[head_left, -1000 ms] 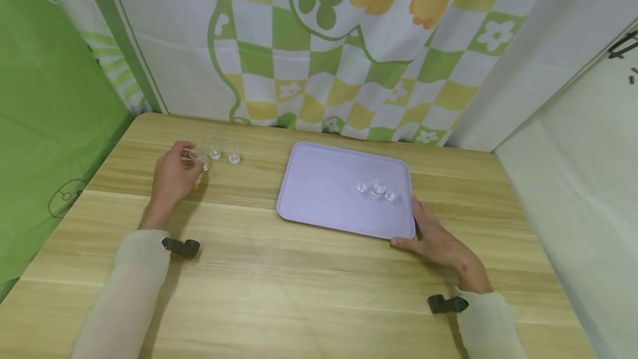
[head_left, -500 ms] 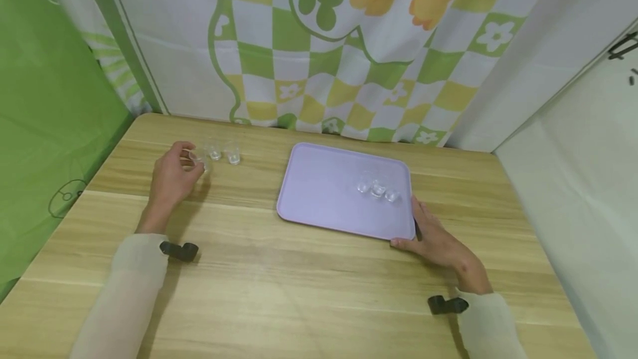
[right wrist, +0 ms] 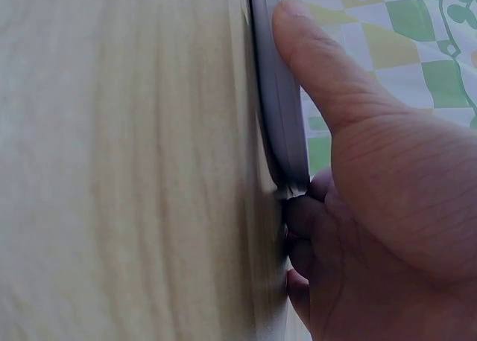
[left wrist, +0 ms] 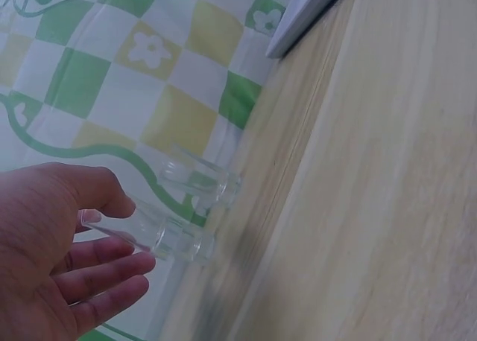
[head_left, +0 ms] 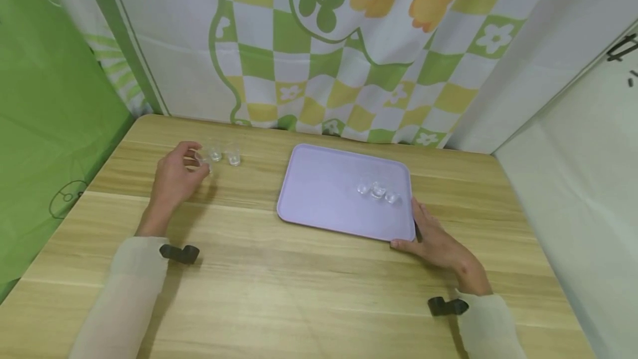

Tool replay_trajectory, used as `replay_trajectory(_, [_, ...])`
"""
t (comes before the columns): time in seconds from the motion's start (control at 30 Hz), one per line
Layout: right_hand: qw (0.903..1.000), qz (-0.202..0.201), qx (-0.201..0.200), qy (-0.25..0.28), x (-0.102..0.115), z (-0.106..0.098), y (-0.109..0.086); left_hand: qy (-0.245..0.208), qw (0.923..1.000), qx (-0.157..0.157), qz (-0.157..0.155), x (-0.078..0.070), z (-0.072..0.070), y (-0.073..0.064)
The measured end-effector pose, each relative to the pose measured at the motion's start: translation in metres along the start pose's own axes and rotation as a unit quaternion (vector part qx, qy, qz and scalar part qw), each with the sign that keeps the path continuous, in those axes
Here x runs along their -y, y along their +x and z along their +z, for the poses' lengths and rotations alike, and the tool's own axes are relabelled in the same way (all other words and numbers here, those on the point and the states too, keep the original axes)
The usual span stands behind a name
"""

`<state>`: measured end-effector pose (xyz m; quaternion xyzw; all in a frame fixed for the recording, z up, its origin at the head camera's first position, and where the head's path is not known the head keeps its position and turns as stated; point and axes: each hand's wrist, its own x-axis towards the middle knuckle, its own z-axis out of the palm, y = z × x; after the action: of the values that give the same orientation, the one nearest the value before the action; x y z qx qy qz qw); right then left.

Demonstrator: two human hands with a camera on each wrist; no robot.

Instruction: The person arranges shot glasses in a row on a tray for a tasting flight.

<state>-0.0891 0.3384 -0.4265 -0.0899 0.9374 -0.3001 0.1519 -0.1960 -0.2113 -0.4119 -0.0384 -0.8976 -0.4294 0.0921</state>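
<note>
At the left of the table my left hand (head_left: 179, 173) pinches a small clear glass (left wrist: 175, 237) near its rim, thumb on one side and fingers on the other. Beside it stand two more clear glasses, a nearer one (head_left: 215, 154) and one farther right (head_left: 234, 157). My right hand (head_left: 438, 237) grips the near right corner of a lilac tray (head_left: 319, 193), its thumb along the front edge and its fingers along the right side. On the tray's right half stand three small clear glasses (head_left: 377, 189), close together.
The wooden table (head_left: 279, 292) extends in front of the tray and between the hands. Behind it hangs a checked, flowered curtain (head_left: 324, 65). A green sheet (head_left: 55, 71) is on the left and a white wall (head_left: 593, 154) on the right.
My left hand has shifted slightly to the right with the pinched glass. My right hand and the tray stay where they were.
</note>
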Motion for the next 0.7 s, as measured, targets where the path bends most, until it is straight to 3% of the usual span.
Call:
replay_trajectory(0.3, [1.0000, 0.004, 0.003, -0.004, 0.000, -0.001, -0.001, 0.009, 0.9990, -0.001, 0.044, -0.007, 0.005, 0.001])
replay_trajectory(0.7, [1.0000, 0.005, 0.006, -0.005, 0.002, -0.002, 0.000, -0.012, 0.9970, 0.010, 0.076, -0.022, 0.012, 0.001])
